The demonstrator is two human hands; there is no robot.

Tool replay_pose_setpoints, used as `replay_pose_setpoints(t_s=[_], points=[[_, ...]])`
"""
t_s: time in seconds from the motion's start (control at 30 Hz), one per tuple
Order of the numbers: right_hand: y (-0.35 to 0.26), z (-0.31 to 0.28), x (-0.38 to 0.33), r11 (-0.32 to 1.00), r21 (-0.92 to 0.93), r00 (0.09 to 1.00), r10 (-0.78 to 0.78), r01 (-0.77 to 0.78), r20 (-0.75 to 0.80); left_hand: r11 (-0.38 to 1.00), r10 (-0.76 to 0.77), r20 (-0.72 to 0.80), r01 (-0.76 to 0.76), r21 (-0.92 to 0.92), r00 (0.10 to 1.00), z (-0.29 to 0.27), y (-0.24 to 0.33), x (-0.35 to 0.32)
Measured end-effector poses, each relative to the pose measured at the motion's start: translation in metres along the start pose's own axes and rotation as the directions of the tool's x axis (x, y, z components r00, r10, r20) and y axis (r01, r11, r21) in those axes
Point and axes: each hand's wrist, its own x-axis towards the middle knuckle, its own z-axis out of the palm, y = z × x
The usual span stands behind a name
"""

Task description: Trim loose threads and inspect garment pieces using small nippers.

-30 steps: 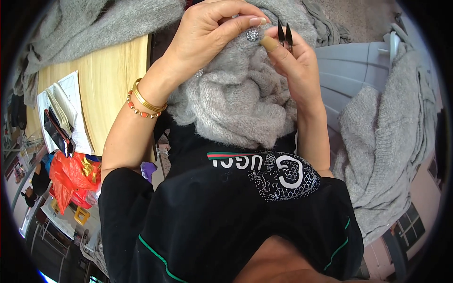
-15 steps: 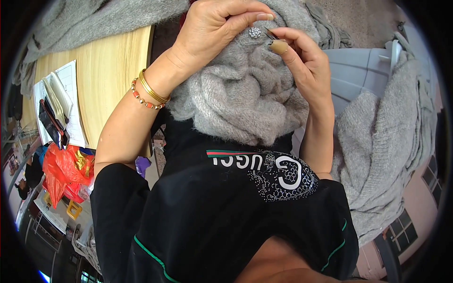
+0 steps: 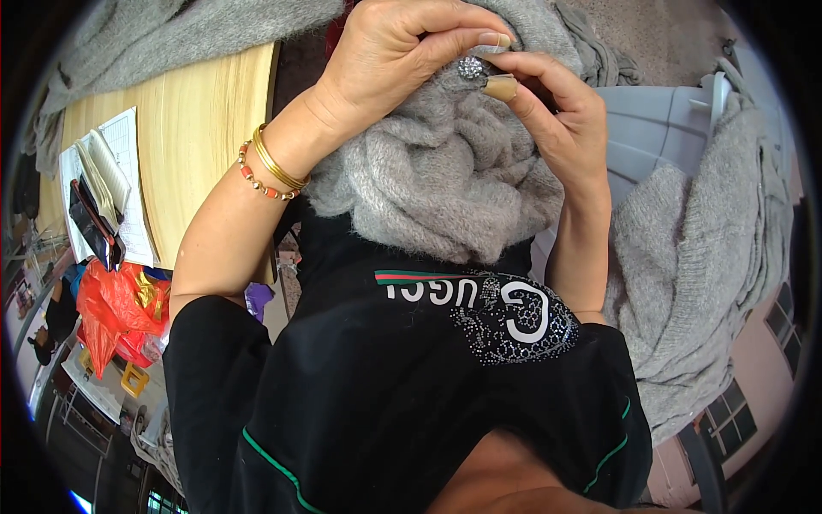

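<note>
A round, sparkling rhinestone button [image 3: 471,68] sits against a soft grey knitted garment [image 3: 437,184] bunched on my lap. Just above the button, my left hand [image 3: 402,56] has thumb and forefinger pinched together; whatever lies between them is too fine to make out. My right hand [image 3: 561,107] is closed at the button's right side, index tip and thumb close together. A tan finger guard [image 3: 501,87] covers that thumb's tip. Something small and dark shows between those fingers beside the button, but its kind is hidden. Both hands' fingertips nearly meet.
On my left stands a pale wooden table [image 3: 171,137] with papers, a notebook [image 3: 101,176] and more grey knitwear [image 3: 214,38]. A red plastic bag [image 3: 120,313] is below it. To my right, a grey plastic bin [image 3: 642,128] stands beside draped grey knits [image 3: 685,283].
The left fingertips have shifted slightly right, toward the right hand. The right fingers have drawn closer to the button, and the dark pointed thing between them now shows less.
</note>
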Motion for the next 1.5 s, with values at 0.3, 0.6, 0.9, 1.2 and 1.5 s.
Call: replay_pose_setpoints(t_s=[0.3,0.6,0.9,1.2,1.5], points=[[-0.009,0.005,0.011,0.968,-0.197,0.987,-0.159,0.153,-0.013,0.870,-0.465,0.095,0.435,0.231,0.880,-0.015,0.029,0.005],[0.011,0.006,0.000,0.936,0.339,0.981,0.142,-0.090,-0.130,0.718,-0.683,-0.055,0.683,0.133,0.728,0.001,0.025,0.015],[0.014,0.017,-0.005,0.804,0.525,0.961,0.239,-0.278,0.142,0.528,-0.841,0.001,0.821,-0.216,0.541,0.006,0.037,0.008],[-0.001,-0.038,0.003,0.832,0.543,0.880,0.337,-0.112,-0.335,0.413,-0.846,0.284,0.891,-0.187,0.452,-0.018,0.054,0.038],[0.013,-0.034,-0.011,0.771,0.636,0.892,0.264,0.033,-0.367,0.486,-0.776,0.306,0.831,-0.270,0.552,-0.023,0.049,0.035]])
